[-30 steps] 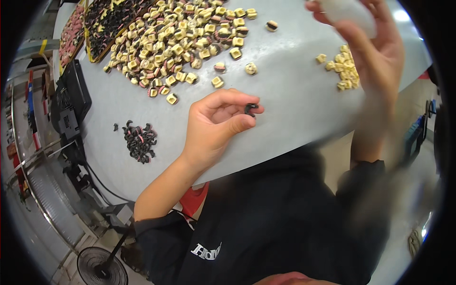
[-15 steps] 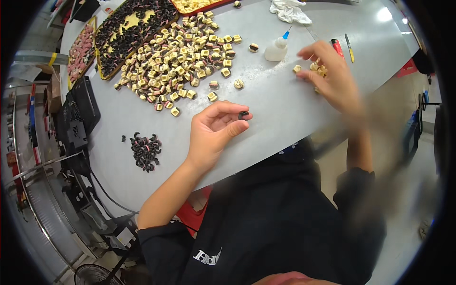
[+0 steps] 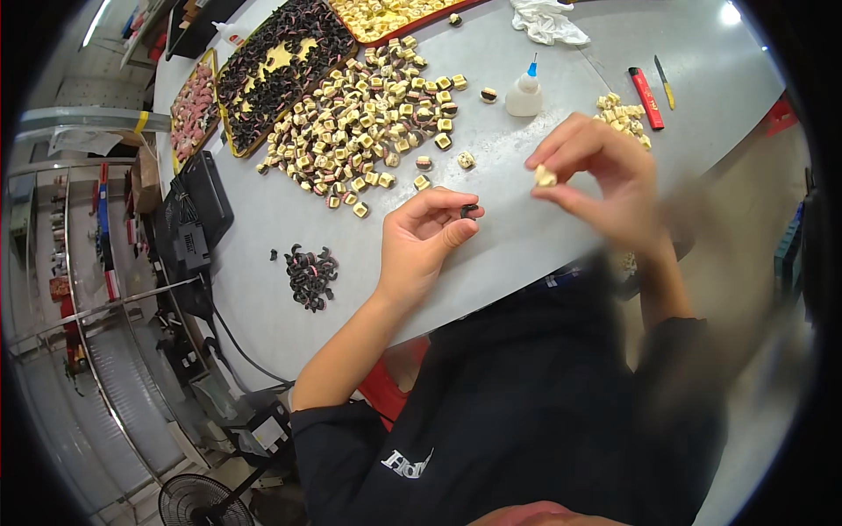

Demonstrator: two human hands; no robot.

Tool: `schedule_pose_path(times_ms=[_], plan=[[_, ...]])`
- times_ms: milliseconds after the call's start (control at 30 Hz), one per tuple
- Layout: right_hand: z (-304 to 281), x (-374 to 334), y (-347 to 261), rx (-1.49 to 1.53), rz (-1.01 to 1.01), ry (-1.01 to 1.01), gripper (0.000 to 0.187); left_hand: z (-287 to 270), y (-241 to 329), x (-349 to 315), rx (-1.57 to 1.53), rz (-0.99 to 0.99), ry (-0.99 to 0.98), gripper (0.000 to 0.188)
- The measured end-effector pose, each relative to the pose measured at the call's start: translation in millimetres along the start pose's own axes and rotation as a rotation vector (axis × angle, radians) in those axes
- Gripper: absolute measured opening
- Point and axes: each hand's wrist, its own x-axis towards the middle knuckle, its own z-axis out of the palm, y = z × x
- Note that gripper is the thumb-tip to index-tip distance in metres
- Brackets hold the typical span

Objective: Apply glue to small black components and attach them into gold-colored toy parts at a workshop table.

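Between the thumb and fingers of my left hand (image 3: 414, 245) is a small black curved piece (image 3: 467, 211), held just above the grey table. My right hand (image 3: 614, 180) pinches a small cream-yellow piece (image 3: 545, 176) between thumb and forefinger, a short way to the right of the black one and apart from it. Left of my left hand lies a small heap of black curved pieces (image 3: 310, 280), some with pink showing. Beyond my right hand is a small cluster of cream pieces (image 3: 624, 114). A large pile of cream-and-black blocks (image 3: 360, 123) spreads across the far table.
A squeeze bottle with a blue needle tip (image 3: 524, 96) stands beyond my hands. Nearby lie a red lighter-like object (image 3: 645, 98), a yellow-handled blade (image 3: 666, 83) and crumpled white tissue (image 3: 549, 21). Trays of black pieces (image 3: 250, 105), pink pieces (image 3: 193, 105) and a red-rimmed tray (image 3: 377, 39) sit farther back.
My right hand has come away from the cream cluster toward my left hand, carrying a cream piece. My left hand keeps its pinch on the black piece. The whole view has shifted slightly.
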Motion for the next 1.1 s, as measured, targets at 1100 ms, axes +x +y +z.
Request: schedule_pose_path(times_ms=[1100], plan=[[54.2, -7.7, 19.5, 0.688, 0.353, 0.066, 0.015, 2.4, 6.4, -1.4, 0.648, 0.57, 0.077, 0.035]])
